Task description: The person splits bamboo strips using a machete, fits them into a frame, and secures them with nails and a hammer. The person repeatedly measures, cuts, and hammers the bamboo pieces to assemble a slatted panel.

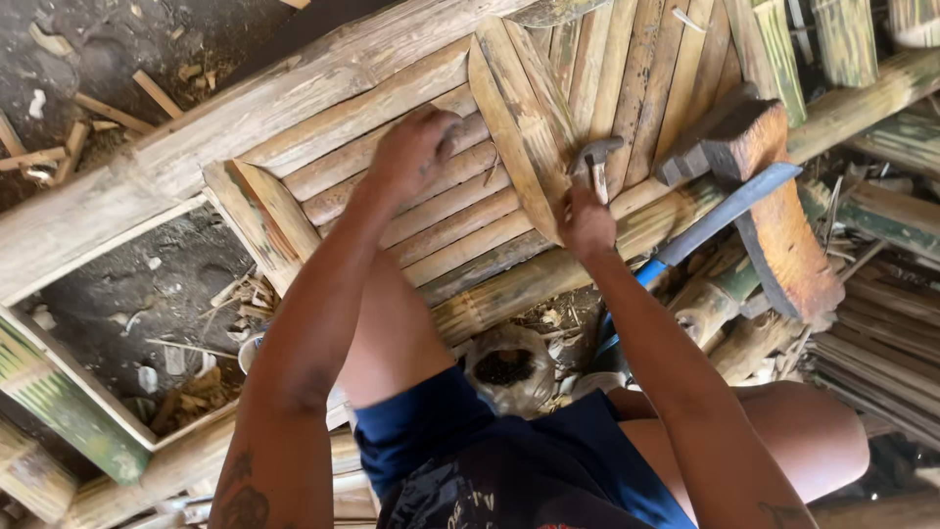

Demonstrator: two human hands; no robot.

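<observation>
Two bare hands at work over a panel of bamboo slats (431, 211). Left hand (411, 152), at about 11 o'clock from frame centre, is curled loosely with fingers bent down, pressing on the slats; whether anything small is pinched under the fingertips cannot be told. Right hand (586, 223), at about 1 o'clock from centre, is closed tight around the handle of a hammer (594, 162); the dark metal head sticks up just above the fist, over the diagonal slat (519, 127).

Slats are flat, split strips, pale tan, dry and fibrous, laid side by side in a horizontal run; a second run fans upward toward 12 o'clock. Round bamboo poles (284, 108) frame the panel, dusty and streaked.

At 3 o'clock, a curved slab of reddish-brown wood (783, 225) with a dark notched end; a long grey blade (729, 211) with a blue handle crosses it. At 6 o'clock, just below the panel edge, an open clear plastic bag (509, 367) holding small dark pieces. Offcuts and shavings litter the dirt floor (147, 294) at 9 o'clock.
</observation>
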